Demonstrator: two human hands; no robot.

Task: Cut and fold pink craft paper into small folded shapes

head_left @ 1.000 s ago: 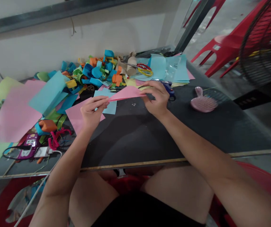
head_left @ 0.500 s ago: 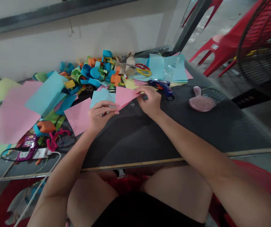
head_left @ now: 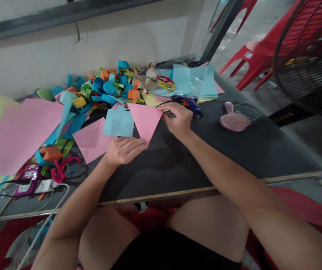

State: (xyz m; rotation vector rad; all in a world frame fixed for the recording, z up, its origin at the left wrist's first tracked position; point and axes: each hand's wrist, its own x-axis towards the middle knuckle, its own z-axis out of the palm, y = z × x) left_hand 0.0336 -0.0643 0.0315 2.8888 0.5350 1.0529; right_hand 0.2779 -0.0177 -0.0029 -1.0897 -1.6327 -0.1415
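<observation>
A pink sheet of paper [head_left: 145,120], folded to a triangle shape, is held up above the dark tabletop. My left hand [head_left: 126,150] pinches its lower corner between thumb and fingers. At its upper right corner, my right hand [head_left: 178,117] is closed on the paper. Just left of it lies a light blue paper square [head_left: 118,122]. Another pink sheet [head_left: 92,140] lies flat on the table, partly under the blue one and near my left hand.
Behind are piled folded paper pieces [head_left: 109,87], a cardboard tube [head_left: 150,79], scissors [head_left: 165,82] and a blue glue gun [head_left: 189,103]. A pink hairbrush [head_left: 235,122] lies right. Left are large paper sheets [head_left: 26,131] and a purple device [head_left: 29,180] with cables. A fan [head_left: 309,56] stands beyond the table.
My left hand has moved down and slightly right with the paper's lower corner, so the pink triangle faces up more fully. A blue sheet at the left has flipped or curled up.
</observation>
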